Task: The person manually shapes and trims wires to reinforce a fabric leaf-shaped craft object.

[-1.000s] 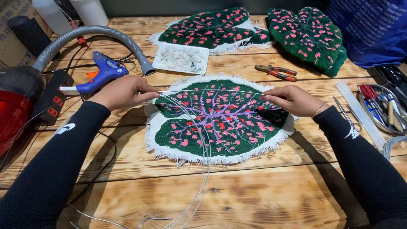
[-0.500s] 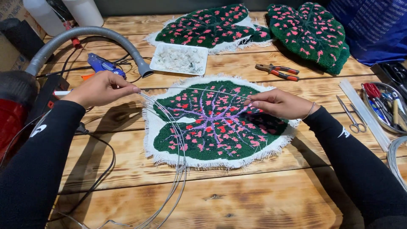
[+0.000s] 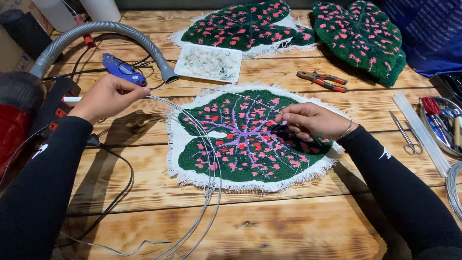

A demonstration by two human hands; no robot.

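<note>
A leaf-shaped tufted rug piece (image 3: 250,139), dark green with pink spots, purple veins and a white fringed edge, lies flat on the wooden table (image 3: 269,226). Thin silver wire (image 3: 211,159) curves in several loops across the rug's left part and down to the table's front. My left hand (image 3: 108,96) pinches the wire left of the rug, beside the blue glue gun (image 3: 122,70). My right hand (image 3: 313,120) rests over the rug's right half and pinches the wire's other end between thumb and fingers.
Two more leaf rugs (image 3: 240,24) (image 3: 365,38) lie at the back. A white tray (image 3: 209,62), pliers (image 3: 322,79), scissors (image 3: 406,135), white sticks (image 3: 421,132) and a tool bowl (image 3: 445,125) sit around. A grey hose (image 3: 96,31) and red vacuum (image 3: 14,125) stand left, with black cables.
My left hand has pulled away to the left off the rug, drawing the wire out. My right hand has shifted left toward the rug's middle. The wire loops have spread wider.
</note>
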